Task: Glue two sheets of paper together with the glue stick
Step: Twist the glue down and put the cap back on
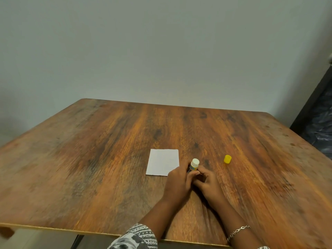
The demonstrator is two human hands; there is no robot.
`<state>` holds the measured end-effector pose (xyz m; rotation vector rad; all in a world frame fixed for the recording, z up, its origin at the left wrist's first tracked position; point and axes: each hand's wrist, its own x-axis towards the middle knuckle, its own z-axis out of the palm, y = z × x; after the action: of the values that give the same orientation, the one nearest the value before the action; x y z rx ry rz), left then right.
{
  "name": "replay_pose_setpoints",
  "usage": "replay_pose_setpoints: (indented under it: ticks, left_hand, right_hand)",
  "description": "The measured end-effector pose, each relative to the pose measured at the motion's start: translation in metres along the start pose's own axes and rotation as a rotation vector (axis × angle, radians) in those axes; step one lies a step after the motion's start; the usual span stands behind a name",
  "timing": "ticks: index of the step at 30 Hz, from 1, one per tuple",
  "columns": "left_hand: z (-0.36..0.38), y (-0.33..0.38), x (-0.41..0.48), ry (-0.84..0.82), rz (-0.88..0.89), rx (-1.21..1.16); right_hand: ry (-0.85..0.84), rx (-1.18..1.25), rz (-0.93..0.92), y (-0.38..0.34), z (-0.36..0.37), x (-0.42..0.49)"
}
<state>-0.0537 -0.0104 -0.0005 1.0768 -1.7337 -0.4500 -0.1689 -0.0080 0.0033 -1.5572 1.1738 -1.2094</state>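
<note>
A white sheet of paper (163, 162) lies flat on the wooden table (107, 150); I cannot tell whether a second sheet lies under it. Just right of it the glue stick (194, 164) stands uncapped, white tip up. My left hand (177, 184) grips its lower body and covers the paper's near right corner. My right hand (206, 182) pinches the stick's base from the right. The yellow cap (227, 159) stands alone on the table further right.
A pale wall rises behind the table's far edge. A dark object (319, 126) stands off the table at the right. The near table edge (71, 230) runs below my forearms.
</note>
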Motion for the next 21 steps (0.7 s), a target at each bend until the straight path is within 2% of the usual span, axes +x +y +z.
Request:
replay_pose_setpoints:
  ticks: [3, 8, 14, 18, 21]
  left_hand:
    - [-0.0007, 0.0007, -0.0006, 0.002, 0.012, 0.011]
    - [-0.0005, 0.0017, -0.0015, -0.015, 0.004, -0.005]
    - [-0.0018, 0.0028, -0.0006, -0.016, 0.011, 0.006]
    - [-0.0006, 0.0039, -0.0024, -0.058, 0.005, 0.001]
    - [-0.0016, 0.0050, -0.0014, -0.051, 0.024, -0.001]
  right_hand:
    - [-0.008, 0.083, 0.025, -0.0030, -0.0003, -0.0011]
    - [0.044, -0.053, 0.025, -0.0025, 0.0025, -0.0001]
    - [0.010, 0.084, 0.023, -0.0032, 0.0004, -0.0019]
    - [0.071, -0.034, 0.011, 0.0015, 0.0029, -0.0004]
    - [0.062, -0.002, 0.000, -0.0012, 0.0026, -0.0017]
